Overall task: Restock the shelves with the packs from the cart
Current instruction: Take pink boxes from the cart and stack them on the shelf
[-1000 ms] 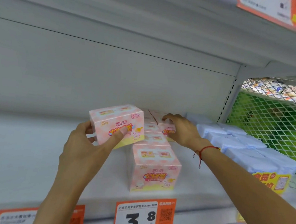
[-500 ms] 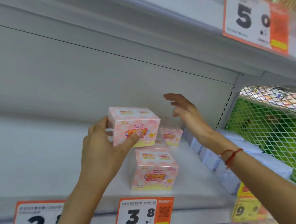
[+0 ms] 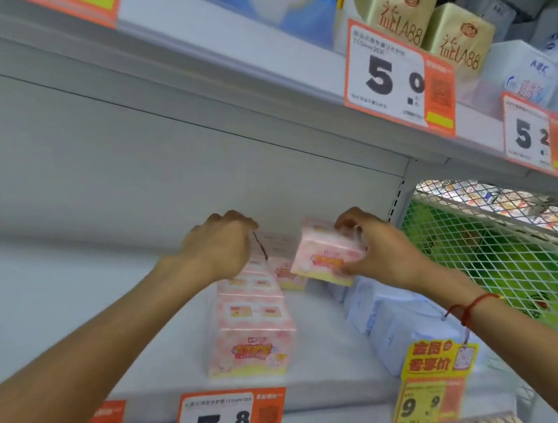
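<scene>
A row of pink packs (image 3: 250, 339) runs front to back on the white shelf (image 3: 55, 291). My left hand (image 3: 219, 243) reaches over the back of that row, its fingers curled down onto the rearmost pink pack (image 3: 275, 245); the fingertips are hidden. My right hand (image 3: 380, 253) grips another pink pack (image 3: 326, 256) by its top and right side and holds it tilted above the shelf. This pack hangs just right of the row, over a further pink pack (image 3: 289, 276) that stands on the shelf.
Pale blue packs (image 3: 393, 323) lie along the shelf's right side with a yellow price tag (image 3: 431, 382). A green mesh panel (image 3: 493, 254) closes the right end. The shelf above (image 3: 252, 57) carries other products. Price labels hang on the front edge (image 3: 228, 419).
My left hand no longer holds a pink pack out in front; it has moved back onto the row. My right hand, open before, now grips a pink pack. The view has tilted upward.
</scene>
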Demonstrator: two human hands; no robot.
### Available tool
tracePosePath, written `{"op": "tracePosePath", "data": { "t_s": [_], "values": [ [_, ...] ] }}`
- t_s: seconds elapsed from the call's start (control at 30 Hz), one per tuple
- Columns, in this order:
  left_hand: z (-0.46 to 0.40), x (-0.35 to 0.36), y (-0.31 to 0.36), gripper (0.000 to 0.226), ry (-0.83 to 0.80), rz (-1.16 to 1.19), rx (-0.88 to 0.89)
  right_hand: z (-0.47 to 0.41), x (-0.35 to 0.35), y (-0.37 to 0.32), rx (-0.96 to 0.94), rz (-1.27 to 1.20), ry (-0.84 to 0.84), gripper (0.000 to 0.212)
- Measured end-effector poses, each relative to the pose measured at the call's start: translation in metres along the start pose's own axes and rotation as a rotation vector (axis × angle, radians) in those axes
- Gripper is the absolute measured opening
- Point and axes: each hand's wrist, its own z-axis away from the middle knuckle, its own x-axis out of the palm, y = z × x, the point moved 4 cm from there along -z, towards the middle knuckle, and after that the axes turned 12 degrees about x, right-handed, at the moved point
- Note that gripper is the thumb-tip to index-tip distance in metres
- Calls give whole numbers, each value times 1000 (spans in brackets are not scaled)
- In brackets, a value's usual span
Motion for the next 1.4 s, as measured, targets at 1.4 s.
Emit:
{"op": "tracePosePath", "data": {
  "t_s": [1.4],
  "values": [
    [-17, 41, -31, 43, -430, -315, -15, -33, 108, -5, 44, 227, -274, 69]
  ]
}}
